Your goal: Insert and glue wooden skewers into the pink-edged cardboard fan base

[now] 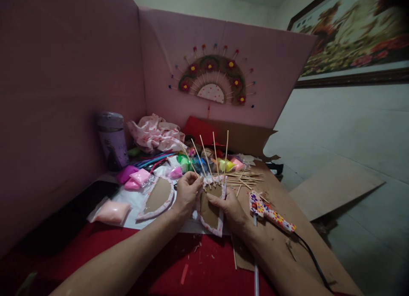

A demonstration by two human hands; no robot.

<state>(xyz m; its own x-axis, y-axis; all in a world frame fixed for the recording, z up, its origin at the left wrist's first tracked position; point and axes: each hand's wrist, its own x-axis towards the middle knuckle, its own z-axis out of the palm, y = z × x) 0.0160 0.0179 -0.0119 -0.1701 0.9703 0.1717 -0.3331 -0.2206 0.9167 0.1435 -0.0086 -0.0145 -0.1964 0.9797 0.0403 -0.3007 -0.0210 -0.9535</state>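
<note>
At centre frame, the right hand (234, 206) grips the panel (211, 213); the left hand's (188, 189) fingers pinch 1 stick (190, 161) beside 4 others (226, 153). Setting sticks seems in hand; the next move calls for steady spacing.

Overall light: dim
Tall pink panel at left (67, 74): deep shade
White tiled wall (338, 121): soft grey light
Clear plastic bag of pale-pink material (111, 212): small highlights
Edges: dark, wide-angle stretch
</note>
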